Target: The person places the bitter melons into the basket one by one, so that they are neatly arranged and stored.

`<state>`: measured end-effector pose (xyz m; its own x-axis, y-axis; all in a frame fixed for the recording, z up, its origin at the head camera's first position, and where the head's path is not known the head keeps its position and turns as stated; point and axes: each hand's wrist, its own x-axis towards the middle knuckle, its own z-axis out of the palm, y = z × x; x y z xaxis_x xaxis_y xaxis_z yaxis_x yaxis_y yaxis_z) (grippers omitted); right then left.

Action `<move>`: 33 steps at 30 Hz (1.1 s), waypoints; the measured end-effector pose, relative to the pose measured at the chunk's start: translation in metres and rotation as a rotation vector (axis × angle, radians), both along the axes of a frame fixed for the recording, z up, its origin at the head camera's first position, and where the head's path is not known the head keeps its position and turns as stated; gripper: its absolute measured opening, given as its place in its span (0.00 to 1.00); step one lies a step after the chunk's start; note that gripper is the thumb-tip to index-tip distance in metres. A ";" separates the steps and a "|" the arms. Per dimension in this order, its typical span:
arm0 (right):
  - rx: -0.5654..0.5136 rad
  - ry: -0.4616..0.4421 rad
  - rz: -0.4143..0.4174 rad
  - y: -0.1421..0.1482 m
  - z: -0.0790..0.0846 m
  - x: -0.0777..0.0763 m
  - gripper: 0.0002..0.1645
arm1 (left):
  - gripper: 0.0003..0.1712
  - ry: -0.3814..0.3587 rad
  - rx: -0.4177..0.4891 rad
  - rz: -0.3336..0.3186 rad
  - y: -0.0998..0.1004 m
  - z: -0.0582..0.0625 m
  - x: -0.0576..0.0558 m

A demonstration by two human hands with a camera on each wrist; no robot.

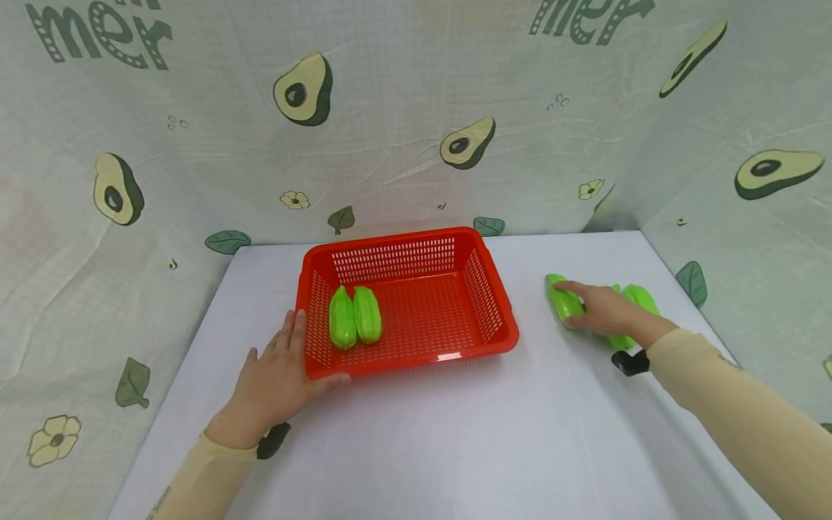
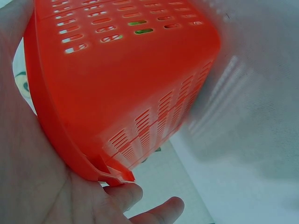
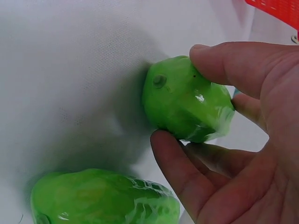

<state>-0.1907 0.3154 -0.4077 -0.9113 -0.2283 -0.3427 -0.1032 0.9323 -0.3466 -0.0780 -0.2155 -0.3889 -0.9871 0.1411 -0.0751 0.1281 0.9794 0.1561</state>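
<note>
On the table (image 1: pixel 455 433) right of the basket (image 1: pixel 497 318), I see my right hand (image 1: pixel 604 310) grasping a gourd (image 3: pixel 187 109), its long axis pointing away; my left hand (image 1: pixel 276 383) clasps the basket's near-left corner.

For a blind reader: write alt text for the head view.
A person's right hand grips a green vegetable on a white table, another green vegetable just behind it. The left hand holds the front corner of a red basket containing two more green vegetables.
</note>
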 end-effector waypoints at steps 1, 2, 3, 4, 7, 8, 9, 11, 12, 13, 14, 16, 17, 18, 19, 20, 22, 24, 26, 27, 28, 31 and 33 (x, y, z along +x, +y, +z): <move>-0.001 -0.002 -0.003 0.000 0.000 0.000 0.47 | 0.79 0.001 0.000 -0.001 0.000 0.000 0.000; -0.003 -0.004 -0.005 0.000 0.000 0.000 0.47 | 0.79 0.002 -0.001 -0.002 0.000 0.000 0.000; -0.006 -0.006 -0.007 0.000 0.000 -0.001 0.47 | 0.79 0.003 -0.001 -0.002 0.000 0.001 0.000; -0.009 -0.007 -0.009 0.000 0.000 -0.001 0.47 | 0.79 0.004 -0.002 -0.003 0.000 0.001 0.000; -0.020 -0.007 -0.011 0.001 0.000 -0.001 0.46 | 0.79 0.005 -0.002 -0.004 0.000 0.000 0.000; -0.021 -0.007 -0.011 0.001 0.000 0.000 0.46 | 0.79 0.005 -0.002 -0.004 0.000 0.000 0.000; -0.022 -0.007 -0.011 0.001 0.000 0.000 0.47 | 0.79 0.003 -0.001 -0.003 0.000 0.000 0.000; -0.026 -0.007 -0.012 0.001 -0.001 0.000 0.47 | 0.79 0.003 -0.001 -0.004 0.000 0.000 0.000; -0.025 -0.007 -0.012 0.001 -0.001 0.000 0.47 | 0.79 0.003 -0.001 -0.004 0.000 0.000 0.000; -0.025 -0.006 -0.013 0.001 -0.001 0.000 0.47 | 0.79 0.003 0.000 -0.004 0.000 0.000 0.000; -0.024 -0.006 -0.014 0.001 -0.001 0.000 0.47 | 0.79 0.004 0.002 -0.004 0.000 0.001 0.000; -0.024 -0.006 -0.016 0.002 -0.001 0.000 0.47 | 0.79 0.006 0.003 -0.004 0.000 0.001 0.000; -0.023 -0.006 -0.017 0.002 -0.001 0.000 0.47 | 0.79 0.006 0.005 -0.004 0.000 0.001 0.000; -0.023 -0.004 -0.017 0.002 -0.001 0.000 0.47 | 0.79 0.006 0.006 -0.004 0.000 0.001 0.000; -0.024 -0.003 -0.017 0.002 -0.001 0.000 0.47 | 0.79 0.005 0.008 -0.004 0.000 0.001 0.000; -0.026 -0.003 -0.017 0.002 -0.001 0.000 0.47 | 0.79 0.005 0.008 -0.004 0.000 0.001 0.001; -0.029 -0.003 -0.016 0.002 -0.001 0.001 0.47 | 0.79 0.004 0.010 -0.004 0.000 0.001 0.001; -0.030 -0.003 -0.016 0.002 -0.001 0.001 0.47 | 0.79 0.003 0.012 -0.004 0.000 0.000 0.001; -0.032 -0.004 -0.016 0.002 -0.001 0.002 0.47 | 0.79 0.002 0.012 -0.003 0.000 0.000 0.001; -0.033 -0.004 -0.017 0.001 -0.001 0.002 0.47 | 0.79 0.002 0.013 -0.003 0.000 0.000 0.001; -0.035 -0.003 -0.019 0.001 0.000 0.003 0.47 | 0.79 0.001 0.012 -0.002 0.000 0.000 0.001; -0.047 0.002 -0.018 0.001 0.002 0.004 0.47 | 0.80 -0.003 0.008 0.001 -0.001 0.000 0.001; -0.056 0.011 -0.012 0.000 0.005 0.005 0.48 | 0.80 -0.005 0.005 0.003 -0.001 0.000 0.001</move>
<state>-0.1860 0.3159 -0.4030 -0.9179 -0.2355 -0.3195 -0.0960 0.9128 -0.3970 -0.0772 -0.2164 -0.3891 -0.9871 0.1388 -0.0796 0.1246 0.9789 0.1619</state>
